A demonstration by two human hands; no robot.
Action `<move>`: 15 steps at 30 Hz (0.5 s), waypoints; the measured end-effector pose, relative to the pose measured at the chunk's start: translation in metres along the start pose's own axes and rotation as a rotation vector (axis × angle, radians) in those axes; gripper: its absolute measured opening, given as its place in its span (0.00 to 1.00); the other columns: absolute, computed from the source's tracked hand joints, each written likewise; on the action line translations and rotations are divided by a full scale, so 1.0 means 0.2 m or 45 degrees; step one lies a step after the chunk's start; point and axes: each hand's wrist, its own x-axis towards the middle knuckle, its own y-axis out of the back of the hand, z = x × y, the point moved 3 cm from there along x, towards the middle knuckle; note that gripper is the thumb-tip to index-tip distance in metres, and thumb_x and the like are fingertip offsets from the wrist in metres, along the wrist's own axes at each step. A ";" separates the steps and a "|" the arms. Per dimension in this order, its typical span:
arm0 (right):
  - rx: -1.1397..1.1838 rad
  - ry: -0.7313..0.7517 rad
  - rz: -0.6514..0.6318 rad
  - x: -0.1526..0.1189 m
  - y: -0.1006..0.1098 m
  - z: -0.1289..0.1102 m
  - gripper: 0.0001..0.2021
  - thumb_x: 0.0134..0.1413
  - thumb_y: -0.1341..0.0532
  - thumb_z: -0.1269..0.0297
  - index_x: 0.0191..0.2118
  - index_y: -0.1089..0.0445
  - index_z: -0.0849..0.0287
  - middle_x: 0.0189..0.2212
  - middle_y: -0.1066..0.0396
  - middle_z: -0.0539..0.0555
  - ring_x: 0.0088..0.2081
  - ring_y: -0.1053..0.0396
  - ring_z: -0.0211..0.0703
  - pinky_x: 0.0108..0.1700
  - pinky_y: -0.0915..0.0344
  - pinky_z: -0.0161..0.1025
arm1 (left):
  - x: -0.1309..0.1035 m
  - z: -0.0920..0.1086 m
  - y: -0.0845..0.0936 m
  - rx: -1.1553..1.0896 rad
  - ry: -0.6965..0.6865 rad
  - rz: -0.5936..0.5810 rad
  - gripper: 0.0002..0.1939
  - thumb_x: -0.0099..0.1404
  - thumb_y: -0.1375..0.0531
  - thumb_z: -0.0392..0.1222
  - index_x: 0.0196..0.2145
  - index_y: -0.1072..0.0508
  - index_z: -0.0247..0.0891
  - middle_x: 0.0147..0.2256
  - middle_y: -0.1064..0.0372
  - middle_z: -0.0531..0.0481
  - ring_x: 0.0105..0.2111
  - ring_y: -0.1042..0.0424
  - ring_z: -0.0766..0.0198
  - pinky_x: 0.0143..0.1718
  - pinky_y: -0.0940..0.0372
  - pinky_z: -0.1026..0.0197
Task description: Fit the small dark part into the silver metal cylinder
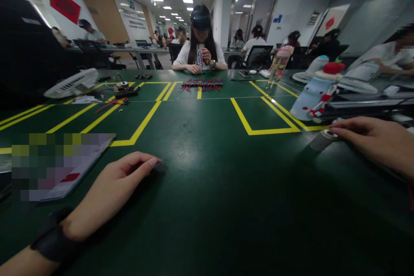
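Observation:
My right hand (371,138) is on the right side of the green table. Its thumb and fingertips pinch the near-right end of a small grey metal cylinder (321,141), which is tilted close to the tabletop. My left hand (124,179) rests low over the table at left, wearing a black wristband (53,235). Its thumb presses against the curled fingers; whether anything tiny sits between the tips cannot be made out. Left of that hand lies a flat tablet-like device (84,172), its screen partly blurred out.
A blue bottle with a red top (312,95) stands beyond my right hand. Further off are a clear bottle (280,67), a white fan (73,83) and a row of red and blue wired parts (202,85). A person (200,51) sits opposite. Yellow tape (274,131) marks the table.

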 end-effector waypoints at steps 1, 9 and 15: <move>0.011 0.003 -0.003 0.00 0.00 0.00 0.17 0.52 0.41 0.52 0.43 0.25 0.57 0.42 0.27 0.59 0.38 0.31 0.43 0.40 0.41 0.41 | 0.00 0.00 0.00 0.004 -0.002 -0.003 0.19 0.64 0.49 0.58 0.39 0.27 0.43 0.37 0.26 0.53 0.41 0.29 0.55 0.43 0.39 0.57; 0.191 -0.080 -0.010 0.01 -0.04 0.02 0.23 0.48 0.40 0.47 0.44 0.27 0.60 0.39 0.26 0.61 0.34 0.30 0.42 0.37 0.39 0.41 | 0.00 0.01 -0.01 0.002 -0.038 0.006 0.17 0.63 0.47 0.56 0.38 0.26 0.43 0.38 0.25 0.53 0.42 0.29 0.56 0.43 0.40 0.60; 0.238 -0.099 -0.066 -0.03 -0.03 -0.03 0.14 0.52 0.40 0.58 0.42 0.25 0.57 0.42 0.26 0.57 0.36 0.30 0.38 0.39 0.39 0.38 | -0.01 0.01 0.00 0.012 -0.042 -0.015 0.17 0.64 0.48 0.56 0.39 0.27 0.44 0.38 0.26 0.53 0.42 0.29 0.55 0.44 0.40 0.58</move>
